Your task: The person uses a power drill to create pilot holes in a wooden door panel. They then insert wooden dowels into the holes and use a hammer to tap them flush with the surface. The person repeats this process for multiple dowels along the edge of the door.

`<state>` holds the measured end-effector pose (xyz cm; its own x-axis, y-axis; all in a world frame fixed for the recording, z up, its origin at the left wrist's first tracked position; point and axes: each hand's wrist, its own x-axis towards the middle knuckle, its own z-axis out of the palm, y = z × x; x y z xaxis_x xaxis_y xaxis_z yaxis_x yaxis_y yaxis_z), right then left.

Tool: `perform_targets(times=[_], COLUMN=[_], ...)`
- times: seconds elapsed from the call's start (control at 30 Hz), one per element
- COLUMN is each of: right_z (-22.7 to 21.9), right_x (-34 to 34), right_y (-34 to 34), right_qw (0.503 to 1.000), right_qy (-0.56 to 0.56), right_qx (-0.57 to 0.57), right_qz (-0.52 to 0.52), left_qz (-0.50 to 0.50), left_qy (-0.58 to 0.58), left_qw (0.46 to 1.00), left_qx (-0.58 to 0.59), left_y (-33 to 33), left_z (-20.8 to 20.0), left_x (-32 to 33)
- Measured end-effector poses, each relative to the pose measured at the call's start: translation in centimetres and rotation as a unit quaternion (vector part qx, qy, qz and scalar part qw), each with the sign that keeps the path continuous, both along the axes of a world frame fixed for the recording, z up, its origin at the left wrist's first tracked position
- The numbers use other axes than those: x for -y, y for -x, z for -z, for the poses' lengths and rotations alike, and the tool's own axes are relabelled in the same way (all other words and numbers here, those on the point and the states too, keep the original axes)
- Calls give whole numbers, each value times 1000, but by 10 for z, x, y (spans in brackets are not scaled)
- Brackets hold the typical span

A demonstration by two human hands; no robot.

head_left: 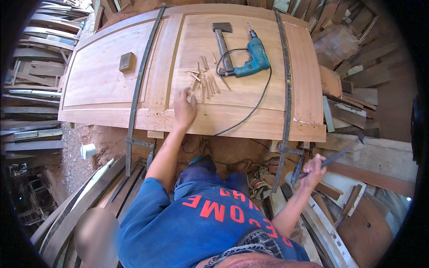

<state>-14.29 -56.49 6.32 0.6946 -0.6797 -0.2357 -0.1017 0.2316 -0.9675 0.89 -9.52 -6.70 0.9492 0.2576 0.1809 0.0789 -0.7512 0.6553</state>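
My left hand (184,109) rests at the near edge of a wooden door panel (94,85), its fingers apart beside a loose pile of small wooden pegs (210,85). I see nothing held in it. Off the panel's near right corner, my right hand (313,170) is closed round the dark handle of a hammer (338,157), whose small head points up and to the right. A teal power drill (257,58) lies on the panel beyond the pegs, its black cord running to the near edge. Next to it lies a hatchet (223,47) with a worn handle.
A small wooden block (127,62) sits on the panel's left part. Two metal bar clamps, left (145,58) and right (286,67), cross the panel. Stacked timber (40,102) lines the left, with offcuts (353,111) at the right. A white cup (88,151) lies on the ground.
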Motion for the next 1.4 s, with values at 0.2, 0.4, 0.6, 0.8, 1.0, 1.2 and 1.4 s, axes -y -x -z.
perform_targets(times=[0.2,0.4,0.6,0.8,1.0,1.2,1.4], right_z=[-11,-16,-6,-5,3,15,14], right_x=[-116,-155,-171,-185,-195,-229,-270], right_y=[-50,-90,-145,-213,-249,-236,-212], right_qw=[990,980,965,936,892,861,822], right_qy=[-22,-3,-42,-26,79,86,90], right_qx=[2,-43,-57,-43,-47,-59,-80], right_qz=[-136,-197,-252,-348,-442,-498,-557], left_qz=[61,71,15,11,-138,-345,-350], left_qy=[-5,184,615,655,557,342,419], left_qw=[998,956,738,723,814,874,838], left_qx=[-34,-217,-276,-220,-92,-25,-18], left_y=[-73,-82,-46,-20,15,70,102], left_z=[12,24,4,-11,-14,-17,3], left_x=[-45,-70,-67,-62,-64,-118,-148])
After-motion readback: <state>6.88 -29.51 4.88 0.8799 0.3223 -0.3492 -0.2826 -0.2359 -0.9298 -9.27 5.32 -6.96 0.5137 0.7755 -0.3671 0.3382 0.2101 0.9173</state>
